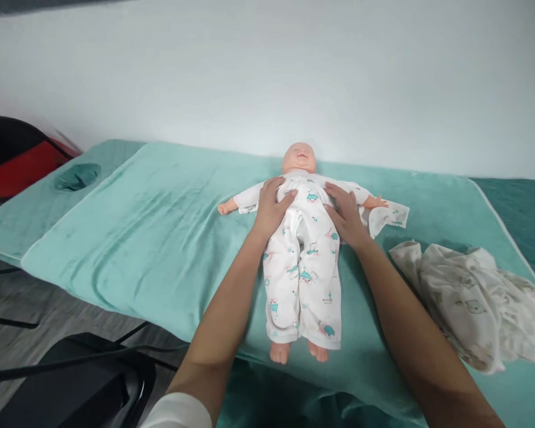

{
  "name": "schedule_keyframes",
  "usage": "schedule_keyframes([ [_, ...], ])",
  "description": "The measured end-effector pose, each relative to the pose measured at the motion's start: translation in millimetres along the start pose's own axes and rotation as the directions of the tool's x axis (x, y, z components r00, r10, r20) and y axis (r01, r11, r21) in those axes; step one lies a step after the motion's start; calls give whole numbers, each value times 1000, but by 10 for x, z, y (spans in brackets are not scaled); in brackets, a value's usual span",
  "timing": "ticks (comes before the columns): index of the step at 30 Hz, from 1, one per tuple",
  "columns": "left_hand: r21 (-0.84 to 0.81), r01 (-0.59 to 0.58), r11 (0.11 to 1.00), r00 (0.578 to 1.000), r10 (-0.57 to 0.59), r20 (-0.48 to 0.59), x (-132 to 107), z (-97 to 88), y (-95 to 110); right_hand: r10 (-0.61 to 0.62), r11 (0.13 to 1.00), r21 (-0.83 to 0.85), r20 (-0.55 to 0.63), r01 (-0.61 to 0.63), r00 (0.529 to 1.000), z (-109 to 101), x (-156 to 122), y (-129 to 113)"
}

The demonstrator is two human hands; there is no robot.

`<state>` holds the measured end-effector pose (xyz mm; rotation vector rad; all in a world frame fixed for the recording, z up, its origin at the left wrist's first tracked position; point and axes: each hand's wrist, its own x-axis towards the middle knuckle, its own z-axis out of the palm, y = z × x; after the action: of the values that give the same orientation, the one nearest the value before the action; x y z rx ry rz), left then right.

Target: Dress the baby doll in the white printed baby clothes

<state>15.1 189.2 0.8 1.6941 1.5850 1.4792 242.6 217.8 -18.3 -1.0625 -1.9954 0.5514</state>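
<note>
A baby doll point(299, 158) lies on its back with its head near the wall and its bare feet towards me. It wears white baby trousers point(305, 273) with a printed pattern, pulled high over the belly. A white long-sleeved top point(249, 197) covers its outstretched arms, one flap spread out on the right. My left hand point(273, 207) rests on the left side of the trousers' waist, thumb spread from the fingers. On the opposite side, my right hand point(345, 214) lies against the waist with its fingers apart. Some fingertips press into the cloth.
Crumpled white printed baby clothing point(472, 303) lies to the right on the green sheet point(160, 238). The padded table has a face hole point(77, 177) at its left end. A black chair point(75, 380) stands at the front left, and a white wall point(205, 77) runs behind.
</note>
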Motion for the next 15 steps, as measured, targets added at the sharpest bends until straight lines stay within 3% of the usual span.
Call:
schedule_keyframes([
  [8,18,-84,996,996,84,-7,-23,12,-37,33,993,115,-13,-31,999,85,209,-222],
  [11,122,-188,975,981,193,-33,-47,36,-10,22,994,110,-16,-20,1000,127,260,-296],
  [15,285,-348,893,930,368,-17,-88,61,75,-27,997,68,2,27,1000,126,270,-334],
])
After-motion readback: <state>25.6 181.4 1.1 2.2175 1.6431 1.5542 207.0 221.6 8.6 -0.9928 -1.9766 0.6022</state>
